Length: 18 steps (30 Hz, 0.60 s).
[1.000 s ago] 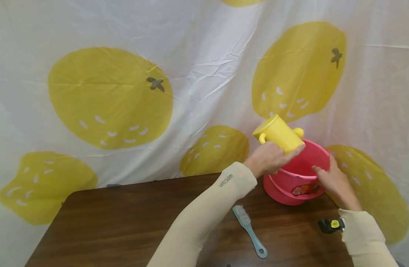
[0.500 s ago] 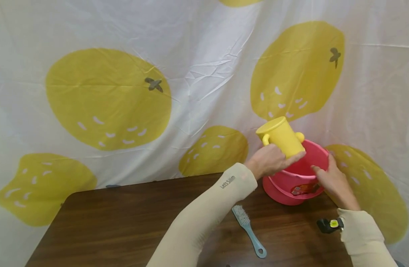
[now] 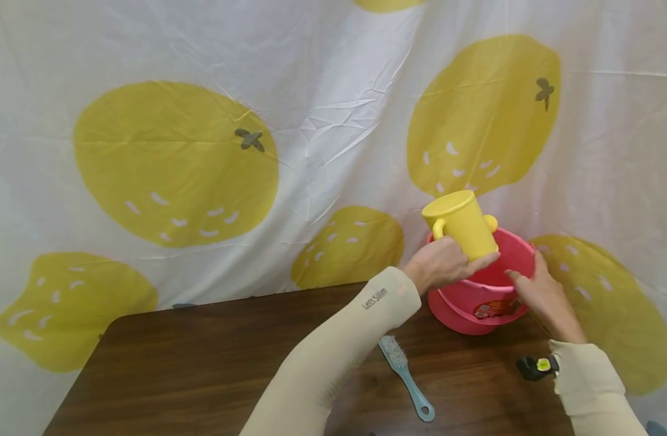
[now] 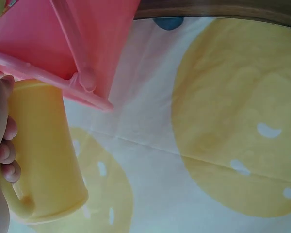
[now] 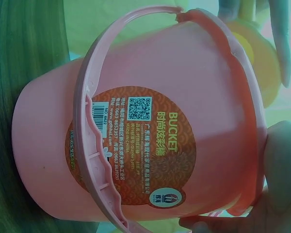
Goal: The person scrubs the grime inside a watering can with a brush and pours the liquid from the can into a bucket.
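My left hand [image 3: 439, 260] grips a yellow two-handled cup [image 3: 466, 227] at the back of the table, tilted with its mouth toward the upper left. In the left wrist view, fingers [image 4: 8, 151] curl through the handle on the cup's near side. The cup overlaps the far left rim of a pink bucket [image 3: 456, 312], which stands on the table. My right hand [image 3: 548, 297] holds the bucket's right rim, thumb on the inner side. The right wrist view shows the bucket's hanging handle [image 5: 82, 111] and an orange label [image 5: 155, 145].
A light-blue brush [image 3: 407, 375] with white bristles lies on the dark wooden table [image 3: 203, 363], in front of the bucket. Behind the table hangs a white curtain [image 3: 322, 151] printed with lemons. A black wrist device [image 3: 535, 367] sits at my right cuff.
The yellow cup has turned more upright and shifted slightly right in my left hand. My right hand and the bucket have stayed almost still, and the brush has not moved.
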Each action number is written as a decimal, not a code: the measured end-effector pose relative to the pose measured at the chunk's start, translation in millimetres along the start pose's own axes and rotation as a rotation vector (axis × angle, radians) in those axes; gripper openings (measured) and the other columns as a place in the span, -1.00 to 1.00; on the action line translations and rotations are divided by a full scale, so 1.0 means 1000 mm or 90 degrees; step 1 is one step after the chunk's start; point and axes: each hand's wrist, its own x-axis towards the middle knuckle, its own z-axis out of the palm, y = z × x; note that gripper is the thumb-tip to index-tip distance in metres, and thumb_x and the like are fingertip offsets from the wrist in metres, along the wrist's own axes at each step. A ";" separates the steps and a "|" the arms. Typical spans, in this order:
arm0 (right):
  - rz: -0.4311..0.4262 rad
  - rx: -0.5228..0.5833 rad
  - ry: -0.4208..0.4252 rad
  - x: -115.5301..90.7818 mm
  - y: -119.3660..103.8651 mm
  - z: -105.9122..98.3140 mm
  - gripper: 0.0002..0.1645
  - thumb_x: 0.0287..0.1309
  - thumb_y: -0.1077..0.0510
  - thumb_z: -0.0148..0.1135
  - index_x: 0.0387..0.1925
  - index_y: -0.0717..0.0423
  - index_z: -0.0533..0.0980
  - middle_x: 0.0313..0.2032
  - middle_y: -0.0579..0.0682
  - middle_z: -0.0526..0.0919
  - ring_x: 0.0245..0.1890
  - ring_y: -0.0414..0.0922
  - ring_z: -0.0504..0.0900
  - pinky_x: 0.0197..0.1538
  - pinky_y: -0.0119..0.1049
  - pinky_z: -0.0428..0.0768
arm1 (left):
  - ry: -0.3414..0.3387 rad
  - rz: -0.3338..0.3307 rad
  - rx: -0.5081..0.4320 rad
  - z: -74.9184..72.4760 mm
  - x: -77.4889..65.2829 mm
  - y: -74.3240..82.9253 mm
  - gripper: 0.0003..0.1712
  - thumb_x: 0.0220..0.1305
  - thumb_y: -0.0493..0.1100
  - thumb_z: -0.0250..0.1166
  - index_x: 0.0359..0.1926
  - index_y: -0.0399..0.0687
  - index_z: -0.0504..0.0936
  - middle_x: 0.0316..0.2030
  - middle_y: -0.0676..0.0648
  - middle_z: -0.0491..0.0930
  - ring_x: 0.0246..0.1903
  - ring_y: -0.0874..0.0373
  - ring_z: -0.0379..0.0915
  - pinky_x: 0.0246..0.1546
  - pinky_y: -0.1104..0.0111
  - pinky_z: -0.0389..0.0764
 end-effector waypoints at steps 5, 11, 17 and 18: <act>0.008 0.012 0.003 0.001 -0.001 0.003 0.05 0.43 -0.24 -0.16 0.53 0.18 -0.46 0.03 0.43 0.41 -0.26 0.14 0.57 -0.27 -0.05 0.50 | -0.022 0.021 0.055 0.000 -0.001 0.002 -0.09 0.30 -0.39 -0.14 0.58 0.08 -0.28 -0.43 0.03 0.29 -0.52 0.16 0.29 -0.36 0.43 0.60; 0.000 0.017 0.006 0.002 -0.001 0.006 0.04 0.43 -0.22 -0.15 0.53 0.18 -0.45 -0.03 0.41 0.45 -0.32 0.09 0.59 -0.35 -0.17 0.51 | -0.049 0.040 0.100 0.000 0.000 0.002 -0.04 0.31 -0.39 -0.07 0.57 0.03 -0.37 -0.33 -0.06 0.29 -0.49 0.11 0.30 -0.33 0.41 0.59; 0.005 0.037 -0.008 0.003 -0.002 0.007 0.07 0.42 -0.23 -0.13 0.53 0.17 -0.47 0.04 0.43 0.39 -0.28 0.11 0.56 -0.35 -0.18 0.53 | -0.062 0.062 0.112 -0.001 0.000 0.001 -0.07 0.38 -0.35 -0.04 0.57 0.02 -0.37 -0.27 -0.08 0.26 -0.42 0.11 0.31 -0.28 0.42 0.59; 0.006 0.038 -0.010 0.003 -0.002 0.007 0.06 0.42 -0.23 -0.13 0.53 0.16 -0.47 0.04 0.43 0.40 -0.28 0.11 0.56 -0.36 -0.18 0.53 | -0.062 0.064 0.114 -0.001 0.001 0.001 -0.07 0.38 -0.34 -0.04 0.57 0.03 -0.37 -0.25 -0.08 0.27 -0.41 0.11 0.32 -0.27 0.42 0.59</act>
